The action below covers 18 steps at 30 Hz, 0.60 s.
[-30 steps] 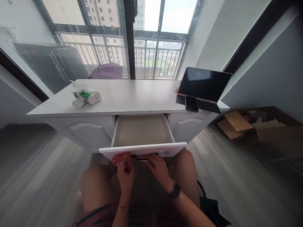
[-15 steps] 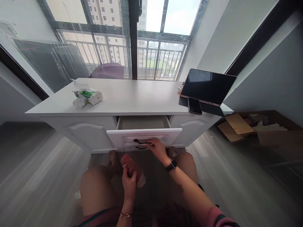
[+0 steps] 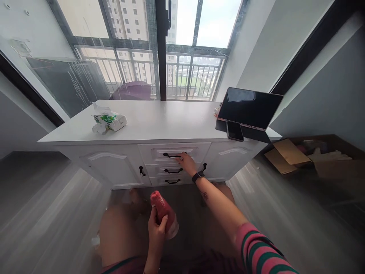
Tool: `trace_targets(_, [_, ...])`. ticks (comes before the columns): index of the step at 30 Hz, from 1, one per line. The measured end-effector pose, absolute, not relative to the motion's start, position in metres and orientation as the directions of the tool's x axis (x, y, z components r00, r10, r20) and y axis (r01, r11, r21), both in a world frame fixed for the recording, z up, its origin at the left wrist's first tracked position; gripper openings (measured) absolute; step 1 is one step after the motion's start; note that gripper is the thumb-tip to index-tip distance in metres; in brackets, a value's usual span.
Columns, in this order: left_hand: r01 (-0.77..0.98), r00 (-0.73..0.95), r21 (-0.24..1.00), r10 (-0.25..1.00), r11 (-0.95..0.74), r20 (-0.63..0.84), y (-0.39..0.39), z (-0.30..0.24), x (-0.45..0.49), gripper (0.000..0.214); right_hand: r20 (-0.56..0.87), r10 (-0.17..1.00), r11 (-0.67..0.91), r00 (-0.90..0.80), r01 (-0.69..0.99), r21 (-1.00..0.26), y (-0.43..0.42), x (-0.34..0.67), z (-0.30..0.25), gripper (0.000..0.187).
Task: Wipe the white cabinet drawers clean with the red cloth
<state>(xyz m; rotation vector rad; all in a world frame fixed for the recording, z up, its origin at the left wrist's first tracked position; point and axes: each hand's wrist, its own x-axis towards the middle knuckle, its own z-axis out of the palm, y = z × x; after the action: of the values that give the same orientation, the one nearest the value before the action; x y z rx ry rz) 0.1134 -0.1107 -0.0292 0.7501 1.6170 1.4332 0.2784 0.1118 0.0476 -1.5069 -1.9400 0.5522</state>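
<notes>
My left hand (image 3: 156,228) is closed around a soft red bundle with a whitish end (image 3: 164,211), perhaps a rolled sock. I hold it low between my knees, in front of the cabinet. My right hand (image 3: 186,163) reaches forward, its fingers closed at the right end of the black drawer handle (image 3: 171,155). That handle belongs to the top drawer (image 3: 151,152), which sits flush in the white cabinet (image 3: 108,167). Two more drawers with black handles are below it, both closed.
On the cabinet top (image 3: 168,118) are a tissue pack (image 3: 114,121) at left, and a tablet (image 3: 251,108) with a phone (image 3: 235,131) at right. An open cardboard box (image 3: 327,165) stands on the floor to the right. Windows (image 3: 196,68) rise behind.
The top drawer, pulled out before, is now pushed in. My right hand has moved forward with its handle. My left hand still holds the red bundle, slightly lower.
</notes>
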Motion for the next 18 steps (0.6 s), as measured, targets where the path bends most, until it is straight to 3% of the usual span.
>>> trace_targets(5, [-0.210,-0.396,0.968,0.894,0.135,-0.211,-0.118,-0.021,0.112,0.048,0.257,0.959,0.268,-0.117,0.669,-0.693,0.104,0.272,0.048,0.028])
trace_targets(8, [-0.316,-0.366,0.938,0.894,0.141,-0.258,-0.125,-0.001,0.118,0.044,0.286,0.957,0.274,-0.040,0.434,-0.858,0.064,0.266,0.038,0.044])
trace_targets(10, [-0.385,-0.376,0.910,0.874,0.156,-0.309,-0.128,0.011,0.123,0.044,0.132,0.983,0.152,-0.128,0.161,-0.975,0.023,0.264,0.030,0.050])
trace_targets(12, [-0.416,-0.360,0.893,0.870,0.173,-0.336,-0.128,0.019,0.128,0.046,-0.121,0.918,-0.164,-0.377,-0.083,-0.983,-0.020,0.263,0.023,0.057])
trace_targets(15, [-0.274,-0.252,0.940,0.929,0.201,-0.272,-0.123,0.034,0.131,0.047,-0.164,0.793,-0.447,-0.587,-0.376,-0.812,-0.073,0.265,0.019,0.058])
trace_targets(18, [0.098,-0.114,0.984,0.984,0.149,-0.138,-0.121,0.058,0.119,0.037,-0.188,0.807,-0.503,-0.560,-0.483,-0.717,-0.099,0.269,0.016,0.052])
